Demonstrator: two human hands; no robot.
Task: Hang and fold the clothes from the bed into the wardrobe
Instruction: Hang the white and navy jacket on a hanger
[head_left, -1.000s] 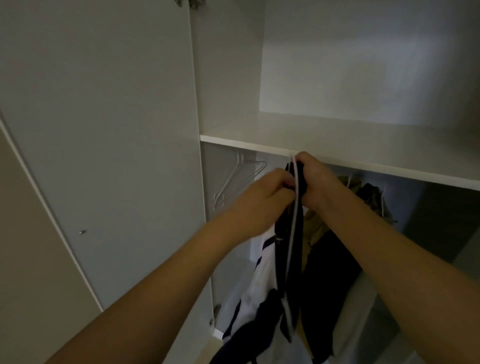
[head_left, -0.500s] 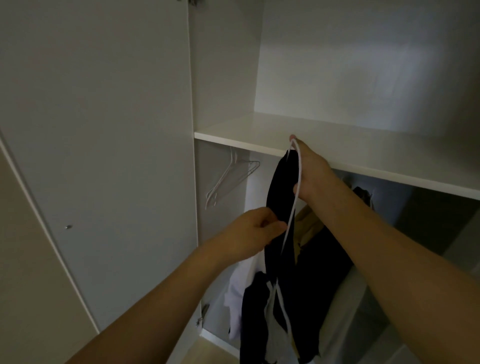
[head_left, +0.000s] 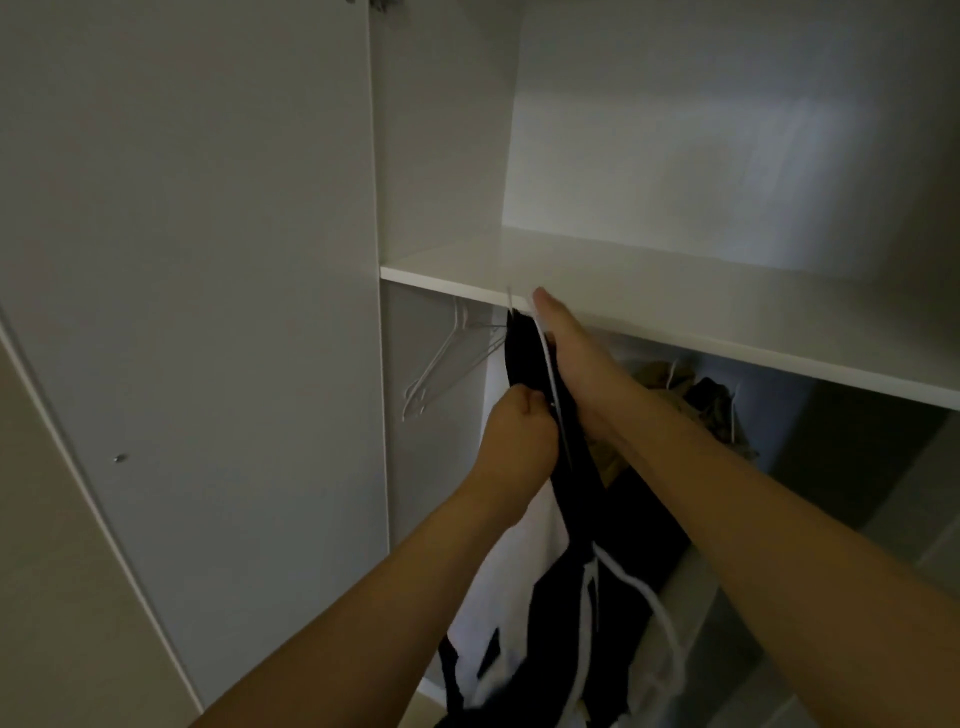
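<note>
A black garment (head_left: 571, 499) with white drawstrings hangs on a white hanger (head_left: 545, 358) just under the wardrobe shelf (head_left: 675, 306). My right hand (head_left: 566, 358) holds the top of the hanger and garment, its fingertips reaching up to the shelf's front edge. Lower and to the left, my left hand (head_left: 519, 436) pinches the black cloth by the hanger. A white piece with dark stripes (head_left: 509, 597) hangs behind my left forearm. The rail under the shelf is hidden.
Empty white hangers (head_left: 447, 364) hang at the left end under the shelf. Brown and dark clothes (head_left: 691, 400) hang to the right of my hands. The open wardrobe door (head_left: 182, 312) stands at the left.
My left hand has risen and gripped the cloth higher, close under my right hand. My right hand stays at the shelf's front edge with the hanger top.
</note>
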